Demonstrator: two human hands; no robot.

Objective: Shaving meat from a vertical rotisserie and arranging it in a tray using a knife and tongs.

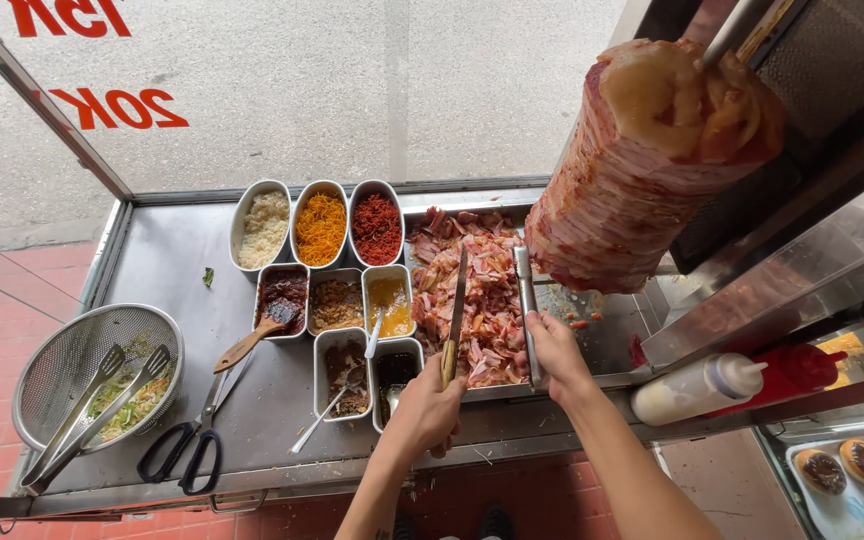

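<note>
My left hand (430, 405) grips the wooden handle of a long knife (456, 300), whose blade points away over a pile of sliced meat (477, 290) in a steel tray (612, 335). My right hand (552, 350) holds metal tongs (524, 290) that reach toward the base of a tall cone of stacked meat on a vertical spit (652, 160). Both tools lie over the shaved meat, side by side and a little apart.
Several white tubs of toppings and sauces (337, 280) stand left of the tray, some with spoons. A mesh colander (92, 375) with greens and tongs, and black scissors (192, 440), lie at the left. Squeeze bottles (722, 385) sit at the right; buns (857, 462) lower right.
</note>
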